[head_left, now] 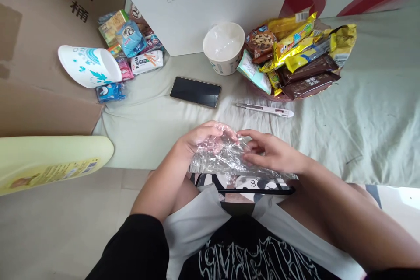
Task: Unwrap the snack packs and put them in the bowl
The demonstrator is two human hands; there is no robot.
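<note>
A crumpled sheet of clear plastic film (226, 159) lies between my two hands over my lap, at the near edge of the pale green cloth. My left hand (201, 138) is curled, its fingers tucked into the film. My right hand (271, 153) pinches the film's right side with thumb and forefinger. Beneath the film shows a flat item with a black-and-white cartoon print (252, 183).
Beyond my hands lie a black phone (196, 92) and a white pen-like stick (265, 110). A film-covered paper bowl (224, 47) stands beside a heap of snack packets (295, 54). At left, a tipped white cup (88, 65), more snacks (131, 43), cardboard, and a yellow board (49, 162).
</note>
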